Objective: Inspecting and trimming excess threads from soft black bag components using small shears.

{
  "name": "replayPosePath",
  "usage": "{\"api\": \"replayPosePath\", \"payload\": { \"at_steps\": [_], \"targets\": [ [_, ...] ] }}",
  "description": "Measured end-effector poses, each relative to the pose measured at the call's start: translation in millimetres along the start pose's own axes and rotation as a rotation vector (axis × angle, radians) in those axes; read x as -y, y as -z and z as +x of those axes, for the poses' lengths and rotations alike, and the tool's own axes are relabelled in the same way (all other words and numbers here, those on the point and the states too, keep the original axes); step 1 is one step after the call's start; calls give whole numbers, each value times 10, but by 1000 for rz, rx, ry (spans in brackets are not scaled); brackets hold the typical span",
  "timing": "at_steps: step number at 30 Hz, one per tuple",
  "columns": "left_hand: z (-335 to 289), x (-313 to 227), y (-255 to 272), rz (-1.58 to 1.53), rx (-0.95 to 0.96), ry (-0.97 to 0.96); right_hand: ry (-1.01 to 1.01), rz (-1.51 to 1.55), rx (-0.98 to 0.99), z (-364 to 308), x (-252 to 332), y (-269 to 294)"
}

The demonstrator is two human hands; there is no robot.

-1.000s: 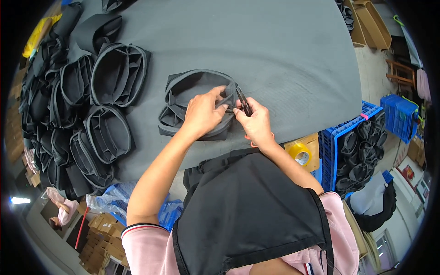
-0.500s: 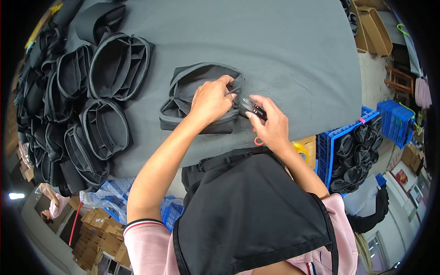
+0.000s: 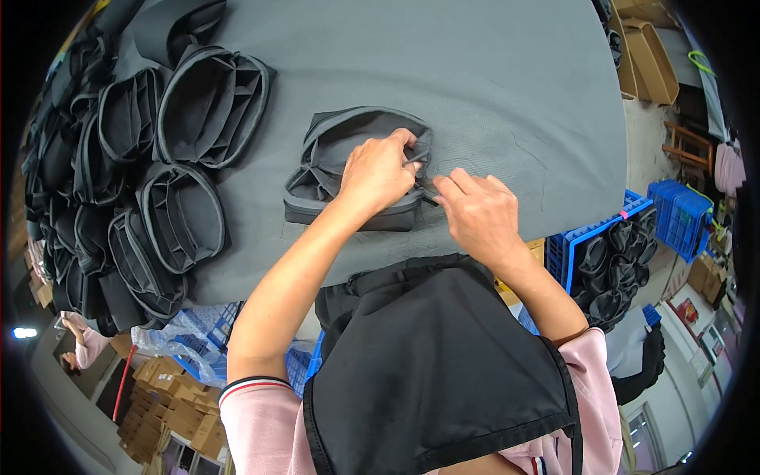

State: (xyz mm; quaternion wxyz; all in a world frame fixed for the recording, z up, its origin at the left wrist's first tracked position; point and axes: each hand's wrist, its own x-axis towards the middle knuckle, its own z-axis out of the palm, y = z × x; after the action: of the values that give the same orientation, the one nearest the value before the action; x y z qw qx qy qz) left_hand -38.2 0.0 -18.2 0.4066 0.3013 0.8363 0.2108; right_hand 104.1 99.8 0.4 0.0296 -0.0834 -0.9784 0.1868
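Note:
An unzipped black fabric pouch (image 3: 348,218) lies on the grey-covered table in front of me, its opening facing up and inner pockets showing. My left hand (image 3: 378,170) reaches over it and grips its right-hand end, thumb and fingers closed on the edge. Just off that end, my right hand (image 3: 480,212) is closed with thumb and fingertips pinched together, back of the hand upward. A short dark piece shows between the pouch and these fingers; I cannot make out what the hand holds. The snips seen earlier are hidden now.
Several open black pouches (image 3: 210,107) crowd the table's left side in a heap. A blue crate (image 3: 560,261) of black pouches stands off the right edge, another blue crate (image 3: 681,218) beyond it. Cardboard boxes (image 3: 162,416) are stacked on the floor at lower left, with a person nearby.
My right hand has turned over and drawn slightly right, fingers now pinched; the black snips and orange ring no longer show. My left hand keeps its grip on the pouch.

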Motion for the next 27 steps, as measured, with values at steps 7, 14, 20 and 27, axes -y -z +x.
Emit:
{"api": "replayPosePath", "payload": {
  "at_steps": [7, 14, 20, 27],
  "targets": [
    [-14, 8, 9, -42, -1, 8, -107, 131, 48, -40, -21, 82],
    [-31, -5, 48, -28, 66, 49, -697, 1007, -99, 193, -244, -162],
    [-184, -66, -5, -85, 70, -65, -568, 773, 34, 536, -181, -219],
    [13, -197, -90, 172, 116, -88, -495, 502, -62, 509, -149, -171]
  ]
}}
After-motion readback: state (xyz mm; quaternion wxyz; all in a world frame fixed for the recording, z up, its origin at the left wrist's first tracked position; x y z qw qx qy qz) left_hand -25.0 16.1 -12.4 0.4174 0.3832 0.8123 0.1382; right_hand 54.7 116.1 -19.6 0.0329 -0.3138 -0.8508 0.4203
